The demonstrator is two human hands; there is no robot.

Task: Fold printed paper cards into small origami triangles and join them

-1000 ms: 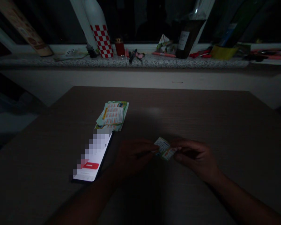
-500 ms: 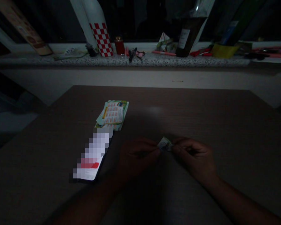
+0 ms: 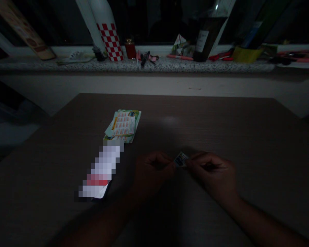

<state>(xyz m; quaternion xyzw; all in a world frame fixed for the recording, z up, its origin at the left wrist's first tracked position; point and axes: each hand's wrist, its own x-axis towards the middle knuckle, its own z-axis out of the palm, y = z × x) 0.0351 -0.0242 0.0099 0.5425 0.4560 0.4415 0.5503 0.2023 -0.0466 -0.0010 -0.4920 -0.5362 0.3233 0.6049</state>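
Note:
Between my two hands, low over the brown table point(image 3: 208, 120), is a small folded piece of printed paper point(image 3: 181, 160), white with dark and green print. My left hand point(image 3: 154, 175) pinches its left corner between thumb and fingers. At the right corner, the thumb and forefinger of my right hand point(image 3: 212, 171) grip the same paper. Its print is too small and dim to read. Left of my hands lies a stack of printed paper sheets point(image 3: 123, 125) with rows of orange boxes. A phone point(image 3: 101, 192) with a lit, blurred-out screen lies just in front of the stack.
Behind the table runs a speckled stone windowsill point(image 3: 167, 67). On it stand a white bottle with red checks point(image 3: 110, 41), a small red jar point(image 3: 130, 49), a dark pouch with a label point(image 3: 206, 39), a yellow container point(image 3: 247, 55) and a tall tube point(image 3: 38, 41).
The small paper has been turned, so a darker printed face shows now. Both hands keep their pinch on it, with the fingers slightly shifted. The stack and phone lie as before.

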